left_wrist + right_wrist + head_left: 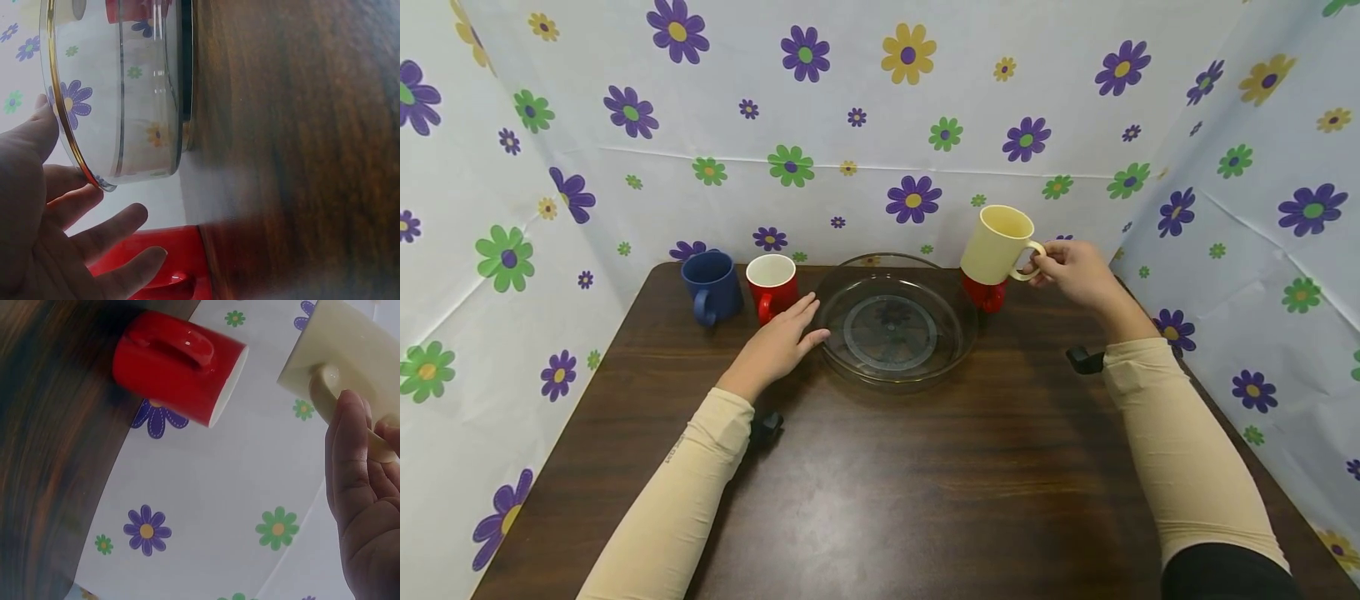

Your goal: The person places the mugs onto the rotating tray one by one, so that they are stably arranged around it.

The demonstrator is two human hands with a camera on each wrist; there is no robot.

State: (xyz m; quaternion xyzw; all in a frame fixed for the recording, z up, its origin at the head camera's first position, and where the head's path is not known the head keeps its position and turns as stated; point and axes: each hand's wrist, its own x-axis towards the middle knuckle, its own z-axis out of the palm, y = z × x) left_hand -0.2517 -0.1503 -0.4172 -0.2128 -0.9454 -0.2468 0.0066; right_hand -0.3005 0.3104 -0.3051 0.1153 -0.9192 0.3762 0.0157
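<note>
A pale yellow mug (992,247) hangs upright in the air, its handle pinched between the thumb and fingers of my right hand (1072,271). Below it a red mug (987,294) stands on the table; the right wrist view shows a gap between the red mug (178,365) and the yellow mug (350,353). My left hand (772,346) is at the left rim of a wide, round clear glass dish (891,333). In the left wrist view its thumb and forefinger meet the dish rim (69,137), while the other fingers (115,234) spread loosely past it.
Left of the dish stand a second red mug (775,287) with a white inside, close by the left fingertips, and a blue mug (711,287). A flower-print sheet (850,200) rises behind and beside the dark wooden table (910,492).
</note>
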